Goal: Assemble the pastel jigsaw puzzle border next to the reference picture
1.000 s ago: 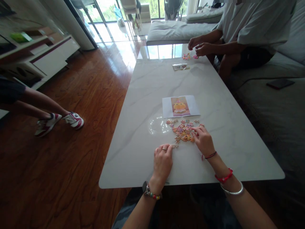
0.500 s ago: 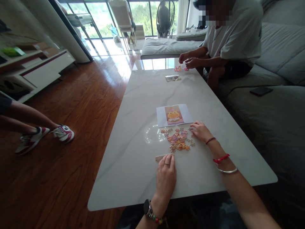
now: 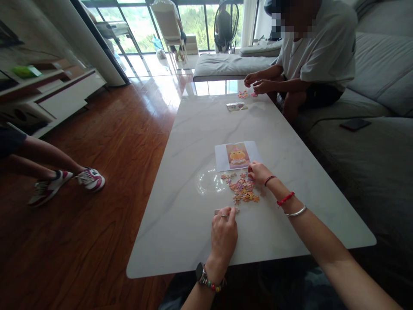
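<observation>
A pile of small pink, orange and yellow jigsaw puzzle pieces lies loose on the white table. Curled fingers of my left hand rest on a short pale strip of puzzle pieces at the pile's near side; its ends show on either side of my fingers. At the far right edge of the pile is my right hand, its fingers drawn together and pointing down. What its fingertips hold, if anything, is too small to make out. Just beyond the pile lies a printed picture sheet showing an orange cartoon figure.
The marble-patterned table has rounded corners. Further back are a flat packet and more puzzle pieces, beside another person's hands. That person sits on the grey sofa with a phone. Someone's shoes show at left.
My right hand has moved left over the far edge of the pile, near the picture sheet's corner. My left hand stays at the strip, its index finger and thumb shifted slightly.
</observation>
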Motion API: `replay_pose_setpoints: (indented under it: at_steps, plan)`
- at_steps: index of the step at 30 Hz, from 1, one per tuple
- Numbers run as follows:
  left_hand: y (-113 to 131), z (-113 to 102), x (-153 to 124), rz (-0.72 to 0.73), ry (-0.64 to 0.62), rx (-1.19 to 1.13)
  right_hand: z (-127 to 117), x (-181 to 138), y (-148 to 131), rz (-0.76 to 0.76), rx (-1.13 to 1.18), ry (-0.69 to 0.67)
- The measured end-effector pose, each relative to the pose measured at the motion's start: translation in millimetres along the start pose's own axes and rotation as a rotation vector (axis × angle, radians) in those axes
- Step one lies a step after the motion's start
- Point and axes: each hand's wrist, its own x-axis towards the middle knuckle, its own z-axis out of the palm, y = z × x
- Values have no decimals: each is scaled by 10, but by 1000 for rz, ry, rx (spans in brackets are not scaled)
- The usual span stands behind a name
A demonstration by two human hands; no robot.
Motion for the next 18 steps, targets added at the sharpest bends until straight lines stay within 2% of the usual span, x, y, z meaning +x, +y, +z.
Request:
replay_pose_setpoints:
  at_steps: [5,18]
  plan:
    - [-68,-27,-68,23,-63,42,106,-1,-33,24,25,-2]
    - [-36,6,-150,8,-69,111,162,-26,-53,119,127,123]
